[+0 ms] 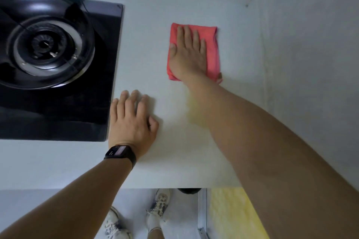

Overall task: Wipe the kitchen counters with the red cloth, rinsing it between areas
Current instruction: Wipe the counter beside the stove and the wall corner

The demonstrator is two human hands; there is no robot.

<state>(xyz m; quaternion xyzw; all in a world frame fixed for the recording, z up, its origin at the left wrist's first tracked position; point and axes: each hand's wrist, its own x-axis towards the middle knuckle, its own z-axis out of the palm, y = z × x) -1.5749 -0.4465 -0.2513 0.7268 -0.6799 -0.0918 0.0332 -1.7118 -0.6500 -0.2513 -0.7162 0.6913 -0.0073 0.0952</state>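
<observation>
A folded red cloth (212, 48) lies flat on the white counter (147, 48), right of the hob and near the side wall. My right hand (187, 54) presses on it with straight, spread fingers, covering most of its left half. My left hand (132, 120) rests palm down on the bare counter beside the hob's right edge, fingers relaxed and holding nothing. A black watch sits on that wrist.
A black glass gas hob (93, 103) with one round burner (44, 46) fills the left of the counter. A white wall (310, 64) bounds the counter on the right. The counter's front edge (77, 187) runs along the bottom, with floor and shoes below.
</observation>
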